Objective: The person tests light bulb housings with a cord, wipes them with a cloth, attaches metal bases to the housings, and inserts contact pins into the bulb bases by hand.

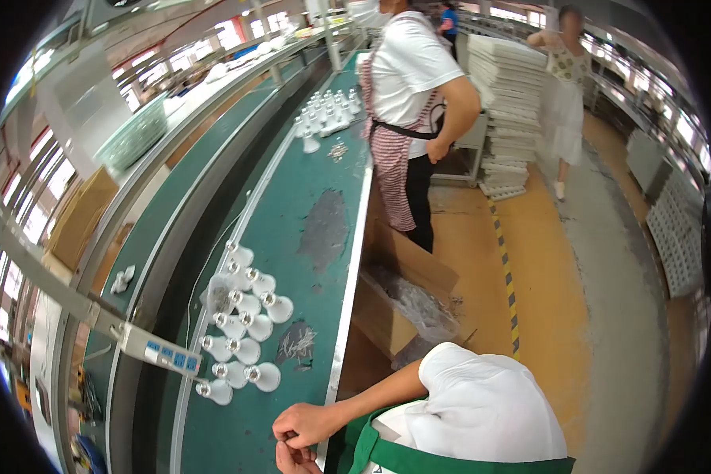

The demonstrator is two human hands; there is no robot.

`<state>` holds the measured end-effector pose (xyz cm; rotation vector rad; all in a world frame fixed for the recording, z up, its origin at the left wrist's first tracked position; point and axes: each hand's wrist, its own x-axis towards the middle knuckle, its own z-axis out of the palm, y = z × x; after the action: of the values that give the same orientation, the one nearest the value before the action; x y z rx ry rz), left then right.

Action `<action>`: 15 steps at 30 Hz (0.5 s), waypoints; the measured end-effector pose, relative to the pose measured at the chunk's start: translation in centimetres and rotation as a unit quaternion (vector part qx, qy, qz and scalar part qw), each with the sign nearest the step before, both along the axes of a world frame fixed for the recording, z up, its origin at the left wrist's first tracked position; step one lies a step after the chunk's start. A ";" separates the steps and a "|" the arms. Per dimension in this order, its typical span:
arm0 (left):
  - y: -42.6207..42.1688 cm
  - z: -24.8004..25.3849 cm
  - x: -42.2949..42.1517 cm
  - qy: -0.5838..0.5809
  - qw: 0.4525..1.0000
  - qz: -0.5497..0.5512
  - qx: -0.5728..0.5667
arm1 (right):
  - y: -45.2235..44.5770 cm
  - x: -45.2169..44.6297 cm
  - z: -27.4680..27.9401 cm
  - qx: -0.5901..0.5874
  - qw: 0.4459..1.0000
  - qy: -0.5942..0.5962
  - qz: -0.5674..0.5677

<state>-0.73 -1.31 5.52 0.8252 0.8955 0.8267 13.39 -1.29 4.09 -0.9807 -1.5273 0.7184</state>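
At the bottom of the head view, my right hand (pixel 306 425) is closed, its fingertips pinched together. Just below it is my left hand (pixel 294 459), also closed, its fingers meeting those of the right. Whatever they hold between them is too small or hidden to make out. Both hands are over the near edge of the green conveyor belt (pixel 249 430). Beyond them stand several white light bulbs (pixel 245 350) with metal screw caps, grouped on the belt. Beside the bulbs a small pile of thin pale pieces (pixel 296 344) lies on a dark patch.
A power strip (pixel 159 351) on a metal arm reaches over the belt's left side. Farther up are more bulbs (pixel 324 110) and a co-worker in a striped apron (pixel 391 170). An open cardboard box (pixel 419 257) holds plastic bags. White trays (pixel 505 103) are stacked behind; another person stands in the aisle.
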 end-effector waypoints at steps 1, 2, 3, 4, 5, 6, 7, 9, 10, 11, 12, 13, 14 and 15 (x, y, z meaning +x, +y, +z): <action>0.3 -0.7 -0.2 -0.015 1.000 -0.004 0.001 | 0.0 0.0 -0.2 -0.016 1.000 -0.001 0.006; 0.4 -1.1 -0.6 -0.018 1.000 -0.018 0.006 | 0.1 0.0 -0.5 -0.032 0.999 -0.002 0.013; 0.6 -1.3 -0.8 -0.024 0.999 -0.031 0.011 | 0.2 0.0 -0.7 -0.047 0.999 -0.004 0.021; 0.3 -0.8 -0.2 0.002 1.000 -0.005 0.003 | 0.3 0.1 -0.9 -0.051 0.998 0.003 0.023; 0.2 -0.4 0.2 -0.012 1.000 -0.015 -0.002 | 0.4 0.2 -1.1 -0.055 0.998 0.010 0.024; 0.1 0.0 0.2 -0.023 0.999 -0.023 -0.008 | 0.4 0.1 -1.2 -0.060 0.998 0.019 0.028; 0.1 0.0 0.2 -0.033 0.999 -0.029 -0.013 | 0.5 0.0 -1.2 -0.064 0.997 0.029 0.034; 0.6 -0.8 -0.2 -0.026 0.998 -0.051 -0.009 | 0.5 0.2 -1.1 -0.046 0.998 0.040 0.035; 0.8 -1.0 -0.3 -0.021 0.998 -0.060 -0.009 | 0.3 0.4 -0.9 -0.059 0.996 0.047 0.042; 0.9 -1.2 -0.3 -0.016 0.997 -0.068 -0.010 | 0.1 0.6 -0.7 -0.072 0.995 0.055 0.050; 0.9 -1.3 -0.4 -0.021 0.997 -0.076 -0.013 | 0.0 0.7 -0.7 -0.071 0.995 0.057 0.049; 0.9 -1.1 -0.5 -0.023 0.996 -0.081 -0.016 | 0.0 0.7 -0.7 -0.070 0.994 0.061 0.051; 0.9 -0.9 -0.7 -0.026 0.996 -0.086 -0.019 | 0.0 0.7 -0.6 -0.069 0.994 0.065 0.054; 0.8 -0.6 -0.7 -0.024 0.996 -0.085 -0.010 | -0.1 0.7 -0.5 -0.071 0.993 0.072 0.061</action>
<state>-1.41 -0.50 4.87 0.8489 0.7790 0.6853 14.14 -1.40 3.61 -0.9251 -1.4345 0.9754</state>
